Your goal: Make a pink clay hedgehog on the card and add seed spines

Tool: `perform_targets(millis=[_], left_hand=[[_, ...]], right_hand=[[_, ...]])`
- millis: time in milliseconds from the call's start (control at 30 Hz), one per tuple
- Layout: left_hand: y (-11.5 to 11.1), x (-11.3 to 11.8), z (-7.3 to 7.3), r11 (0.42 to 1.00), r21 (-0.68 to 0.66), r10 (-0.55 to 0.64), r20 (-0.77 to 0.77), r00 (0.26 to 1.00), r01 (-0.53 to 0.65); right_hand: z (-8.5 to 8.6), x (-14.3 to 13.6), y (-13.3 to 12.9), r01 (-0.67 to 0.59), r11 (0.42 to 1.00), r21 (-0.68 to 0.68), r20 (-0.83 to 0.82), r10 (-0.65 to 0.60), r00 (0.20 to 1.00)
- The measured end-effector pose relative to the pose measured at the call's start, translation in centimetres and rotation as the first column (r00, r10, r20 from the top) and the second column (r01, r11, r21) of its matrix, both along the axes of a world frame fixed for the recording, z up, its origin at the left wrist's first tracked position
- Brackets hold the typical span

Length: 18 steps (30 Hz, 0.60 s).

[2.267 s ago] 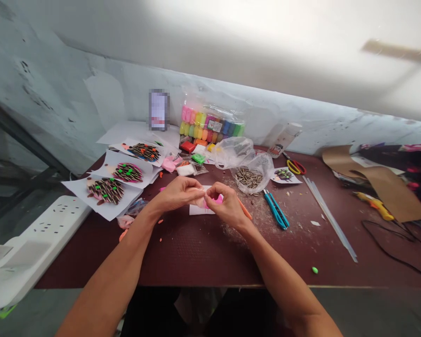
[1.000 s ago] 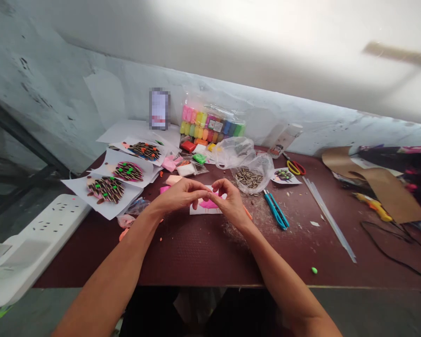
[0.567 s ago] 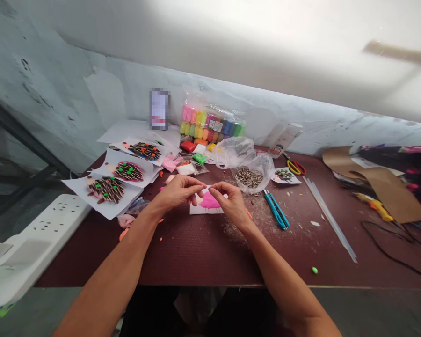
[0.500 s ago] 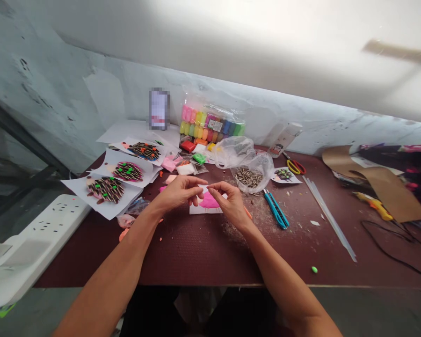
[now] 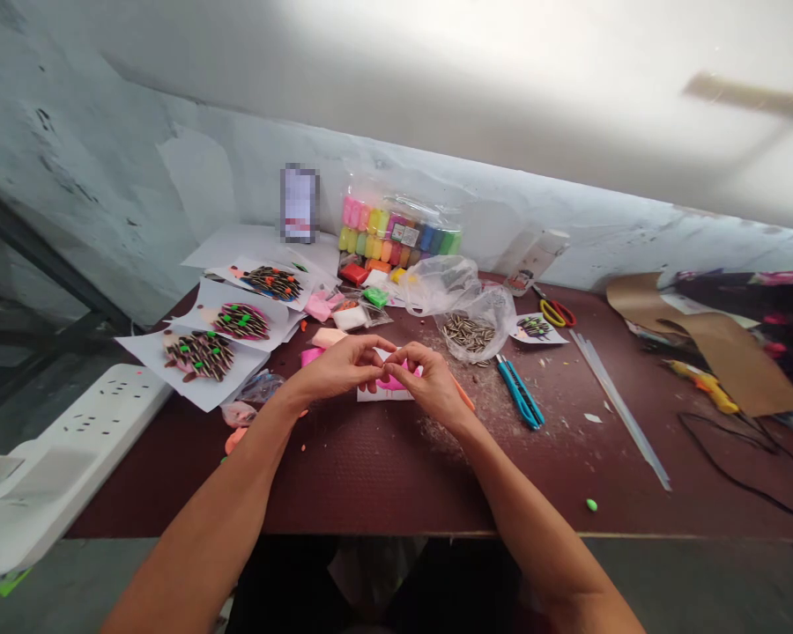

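Observation:
My left hand point(image 5: 344, 363) and my right hand point(image 5: 424, 377) meet with fingertips pinched together, in the middle of the table. Whatever sits between the fingertips is too small or too hidden to make out. Just beyond and beneath them lies a white paper card point(image 5: 365, 396) bearing a flat pink clay shape point(image 5: 392, 384), partly covered by my fingers. An orange tool or stick point(image 5: 463, 394) shows beside my right wrist. Left of my left hand are a pink clay lump point(image 5: 310, 356) and a pale peach block point(image 5: 329, 337).
Papers with spiky hedgehog-like figures point(image 5: 199, 354) lie at left near a white power strip point(image 5: 106, 431). Behind stand packs of coloured clay point(image 5: 396, 233) and a bag of seed husks point(image 5: 470, 335). At right are a blue cutter point(image 5: 521, 393), scissors point(image 5: 556, 313), glue sticks point(image 5: 621, 412) and a glue gun point(image 5: 707, 386).
Both hands have drawn closer, and their fingertips now meet above the card, covering more of the pink shape. The things around them stay put.

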<state>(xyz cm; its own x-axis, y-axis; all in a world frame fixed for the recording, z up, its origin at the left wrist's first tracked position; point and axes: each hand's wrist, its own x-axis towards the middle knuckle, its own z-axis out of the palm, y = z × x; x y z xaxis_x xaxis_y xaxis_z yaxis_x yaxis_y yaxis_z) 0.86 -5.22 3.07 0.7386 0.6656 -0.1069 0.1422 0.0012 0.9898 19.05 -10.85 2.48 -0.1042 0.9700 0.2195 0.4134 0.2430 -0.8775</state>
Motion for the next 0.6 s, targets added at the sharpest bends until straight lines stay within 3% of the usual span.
perform_targets(millis=[100, 267, 600], left_hand=[[0.1, -0.6, 0.4, 0.999, 0.032, 0.029, -0.071, 0.997, -0.027], [1.0, -1.6, 0.4, 0.947, 0.206, 0.28, -0.15, 0.948, -0.247], [1.1, -1.3, 0.0, 0.897, 0.401, 0.319, -0.295, 0.901, -0.187]], right_hand=[[-0.6, 0.2, 0.1, 0.06, 0.997, 0.038, 0.078, -0.063, 0.995], [-2.1, 0.2, 0.4, 0.099, 0.994, 0.053, 0.189, -0.108, 0.976], [-3.1, -0.7, 0.4, 0.126, 0.99, 0.057, 0.387, -0.138, 0.911]])
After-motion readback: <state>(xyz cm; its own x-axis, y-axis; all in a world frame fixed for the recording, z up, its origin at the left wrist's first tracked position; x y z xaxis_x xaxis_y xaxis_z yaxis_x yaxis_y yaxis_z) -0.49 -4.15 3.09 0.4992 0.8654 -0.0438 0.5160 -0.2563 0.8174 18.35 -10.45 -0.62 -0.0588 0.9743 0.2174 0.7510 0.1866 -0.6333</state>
